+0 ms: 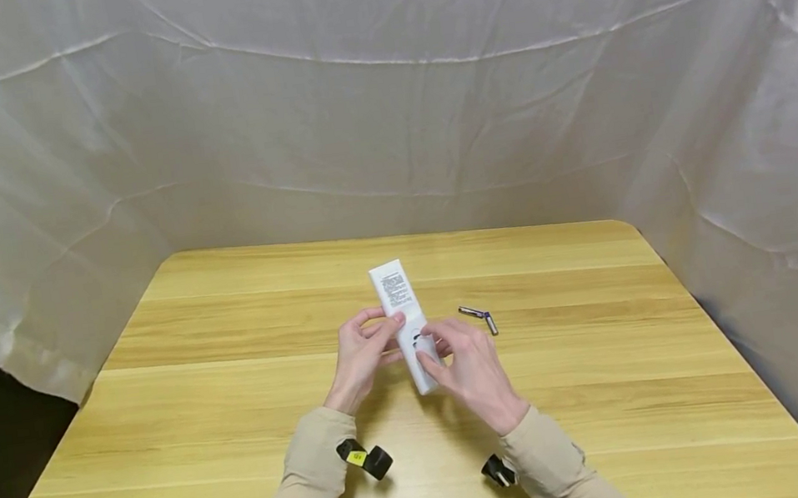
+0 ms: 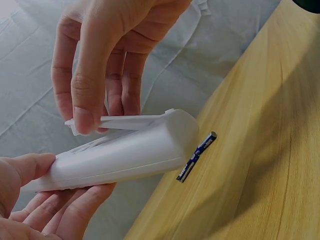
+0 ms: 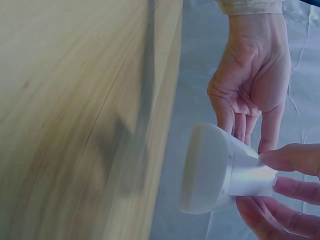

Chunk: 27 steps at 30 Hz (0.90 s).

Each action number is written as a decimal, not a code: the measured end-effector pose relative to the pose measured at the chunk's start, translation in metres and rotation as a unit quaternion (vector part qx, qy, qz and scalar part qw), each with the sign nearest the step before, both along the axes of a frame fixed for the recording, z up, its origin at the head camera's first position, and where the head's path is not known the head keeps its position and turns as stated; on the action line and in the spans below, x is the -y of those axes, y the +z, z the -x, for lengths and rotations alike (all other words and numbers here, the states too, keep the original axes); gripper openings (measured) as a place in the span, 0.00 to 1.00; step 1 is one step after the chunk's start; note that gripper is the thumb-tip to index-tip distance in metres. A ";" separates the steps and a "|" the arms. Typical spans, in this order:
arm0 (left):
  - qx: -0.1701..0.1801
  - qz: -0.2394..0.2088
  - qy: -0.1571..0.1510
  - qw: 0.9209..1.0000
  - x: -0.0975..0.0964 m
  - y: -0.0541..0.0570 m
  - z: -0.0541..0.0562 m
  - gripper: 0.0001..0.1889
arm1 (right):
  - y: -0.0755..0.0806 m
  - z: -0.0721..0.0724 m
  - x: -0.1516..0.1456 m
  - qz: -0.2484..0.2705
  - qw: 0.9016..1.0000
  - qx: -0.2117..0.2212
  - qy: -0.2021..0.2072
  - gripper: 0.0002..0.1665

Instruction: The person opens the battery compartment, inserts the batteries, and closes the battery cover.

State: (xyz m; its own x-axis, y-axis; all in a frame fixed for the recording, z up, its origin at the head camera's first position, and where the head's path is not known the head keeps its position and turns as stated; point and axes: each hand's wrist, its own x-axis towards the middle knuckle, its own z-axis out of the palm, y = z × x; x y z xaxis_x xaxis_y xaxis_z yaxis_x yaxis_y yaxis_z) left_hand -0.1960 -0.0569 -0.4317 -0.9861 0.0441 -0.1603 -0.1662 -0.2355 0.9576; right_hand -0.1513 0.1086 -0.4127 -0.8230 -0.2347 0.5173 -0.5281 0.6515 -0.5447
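A white remote control (image 1: 395, 290), printed with small text on its upturned back, is held above the table by my left hand (image 1: 360, 355). The thumb lies along its top face and the fingers support it from below. My right hand (image 1: 476, 365) pinches the battery cover (image 2: 134, 122) at one end between thumb and fingers. That end stands raised off the remote, while the other end meets the remote's rounded end. Just right of the right hand, a battery (image 1: 471, 311) and a second battery (image 1: 490, 323) lie on the table, end to end at an angle.
The wood-grain table (image 1: 242, 438) has rounded far corners. A pale cloth curtain (image 1: 384, 133) hangs behind it and along both sides. Each wrist carries a small black camera, such as the left one (image 1: 377, 462).
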 end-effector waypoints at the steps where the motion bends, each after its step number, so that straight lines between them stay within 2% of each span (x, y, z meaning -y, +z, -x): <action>1: 0.000 0.000 0.001 1.000 0.000 0.000 0.000 0.17 | 0.000 0.000 0.000 0.000 1.000 -0.001 -0.001 0.15; 10: -0.006 0.002 0.022 1.000 0.000 0.002 0.000 0.17 | -0.001 0.000 0.000 -0.005 0.999 -0.041 -0.010 0.16; 17: -0.006 0.003 0.031 0.999 0.002 0.001 0.001 0.17 | -0.002 0.004 -0.004 0.058 0.997 -0.038 0.031 0.17; 21: -0.005 0.000 0.034 0.999 0.003 0.002 0.001 0.16 | 0.000 0.008 -0.009 0.121 0.990 -0.003 0.068 0.16; 27: -0.006 -0.003 0.034 0.999 0.004 0.003 0.001 0.16 | 0.003 0.013 -0.019 0.207 0.971 0.078 0.095 0.16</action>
